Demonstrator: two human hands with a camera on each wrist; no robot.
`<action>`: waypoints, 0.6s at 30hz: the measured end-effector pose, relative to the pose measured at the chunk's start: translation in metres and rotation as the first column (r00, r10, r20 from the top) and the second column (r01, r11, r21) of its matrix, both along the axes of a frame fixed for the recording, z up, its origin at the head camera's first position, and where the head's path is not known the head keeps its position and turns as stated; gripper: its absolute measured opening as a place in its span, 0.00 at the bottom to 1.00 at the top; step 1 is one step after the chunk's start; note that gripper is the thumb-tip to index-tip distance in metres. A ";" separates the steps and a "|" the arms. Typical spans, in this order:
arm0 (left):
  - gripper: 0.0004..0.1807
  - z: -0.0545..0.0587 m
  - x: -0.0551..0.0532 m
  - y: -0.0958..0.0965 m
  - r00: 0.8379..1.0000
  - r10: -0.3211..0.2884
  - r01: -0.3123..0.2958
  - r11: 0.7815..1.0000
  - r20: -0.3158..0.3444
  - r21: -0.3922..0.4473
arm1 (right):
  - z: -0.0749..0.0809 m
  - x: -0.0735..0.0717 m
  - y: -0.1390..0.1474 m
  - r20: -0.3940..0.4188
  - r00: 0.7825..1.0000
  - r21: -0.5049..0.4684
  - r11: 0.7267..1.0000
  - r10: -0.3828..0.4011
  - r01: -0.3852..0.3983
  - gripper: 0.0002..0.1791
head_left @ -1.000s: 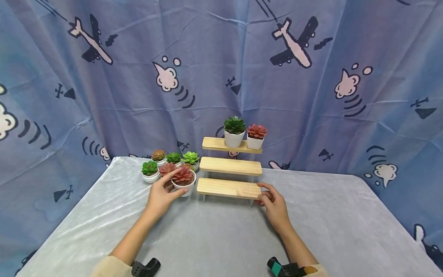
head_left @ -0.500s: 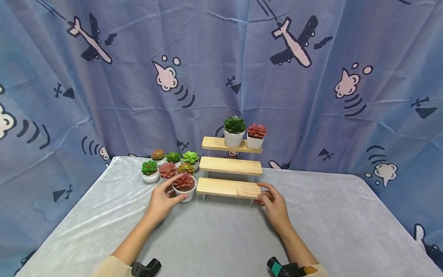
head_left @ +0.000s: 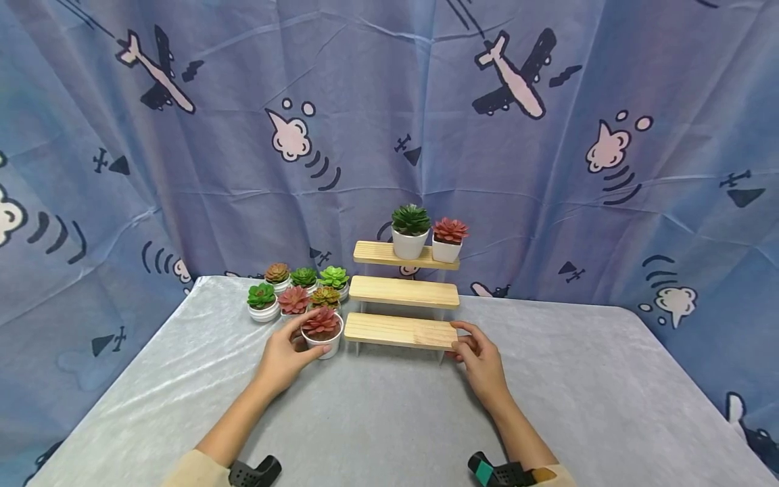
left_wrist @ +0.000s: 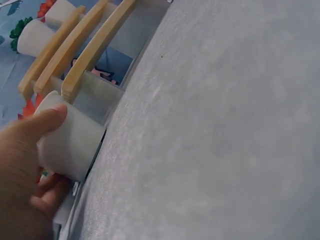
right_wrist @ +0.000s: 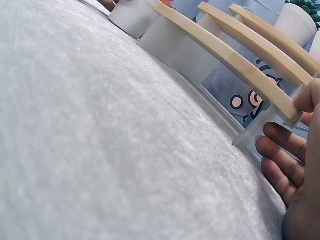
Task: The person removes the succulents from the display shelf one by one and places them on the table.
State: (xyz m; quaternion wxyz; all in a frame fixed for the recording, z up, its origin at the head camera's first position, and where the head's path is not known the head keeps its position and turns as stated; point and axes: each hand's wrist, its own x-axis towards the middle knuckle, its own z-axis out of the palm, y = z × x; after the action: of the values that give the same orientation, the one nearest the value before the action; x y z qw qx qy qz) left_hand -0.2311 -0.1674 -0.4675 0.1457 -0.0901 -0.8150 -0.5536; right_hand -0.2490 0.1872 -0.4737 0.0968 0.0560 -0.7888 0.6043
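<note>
My left hand point(head_left: 282, 358) grips a potted red succulent point(head_left: 322, 328), thumb on the near side of its white pot. In the left wrist view the white pot point(left_wrist: 72, 142) is upright, its base at the table cloth; I cannot tell whether it touches. Just right of it stands a three-tier wooden shelf point(head_left: 398, 330) with clear supports. My right hand point(head_left: 481, 362) holds the right end of its lowest board; in the right wrist view the thumb lies on the board's end point(right_wrist: 287, 111) and several fingers sit below it.
Several small potted succulents point(head_left: 294, 299) cluster behind and left of the held one. On the top board point(head_left: 374, 253) stand a green succulent point(head_left: 410, 233) and a red succulent point(head_left: 448, 240), both in white pots. A patterned curtain point(head_left: 548, 169) hangs behind the grey-white table cloth point(head_left: 395, 426).
My left hand has brought the red succulent down and toward me, uncovering a yellow-green succulent behind it. My right hand stays at the shelf's end.
</note>
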 end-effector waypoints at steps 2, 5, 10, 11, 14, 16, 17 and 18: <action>0.38 0.002 0.000 -0.001 1.000 -0.001 0.000 0.999 -0.014 -0.046 | 0.000 0.000 0.000 -0.002 1.000 -0.004 1.000 0.001 -0.001 0.20; 0.34 0.009 0.000 -0.003 1.000 0.005 -0.008 0.993 -0.027 -0.118 | 0.000 -0.001 0.000 0.002 1.000 -0.007 1.000 0.005 -0.005 0.20; 0.24 0.031 -0.001 -0.004 0.998 0.017 -0.027 0.983 -0.053 -0.183 | -0.001 -0.001 0.000 0.009 1.000 0.011 1.000 0.009 -0.009 0.21; 0.23 0.037 -0.003 -0.003 0.998 0.022 -0.033 0.982 -0.058 -0.186 | -0.001 -0.001 0.000 0.009 1.000 0.016 1.000 0.005 -0.005 0.21; 0.23 0.057 -0.010 0.002 0.996 0.066 -0.075 0.981 -0.056 -0.178 | 0.001 0.000 0.000 0.008 1.000 0.010 1.000 -0.006 0.006 0.20; 0.23 0.070 -0.014 0.006 0.994 0.100 -0.107 0.978 -0.051 -0.179 | 0.001 0.000 0.000 0.006 1.000 0.001 1.000 -0.006 0.006 0.20; 0.24 0.076 -0.016 0.008 0.993 0.110 -0.117 0.976 -0.051 -0.182 | 0.001 0.000 0.000 0.006 1.000 -0.003 1.000 -0.002 0.002 0.20; 0.23 0.082 -0.019 0.010 0.992 0.117 -0.124 0.976 -0.052 -0.181 | 0.001 0.000 0.000 0.006 1.000 -0.007 1.000 0.002 -0.002 0.20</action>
State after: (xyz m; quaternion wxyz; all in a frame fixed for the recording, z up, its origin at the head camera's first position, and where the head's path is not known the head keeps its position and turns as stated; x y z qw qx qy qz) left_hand -0.2500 -0.1577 -0.3859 0.1867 -0.0650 -0.8635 -0.4641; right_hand -0.2488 0.1872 -0.4731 0.0937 0.0547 -0.7870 0.6074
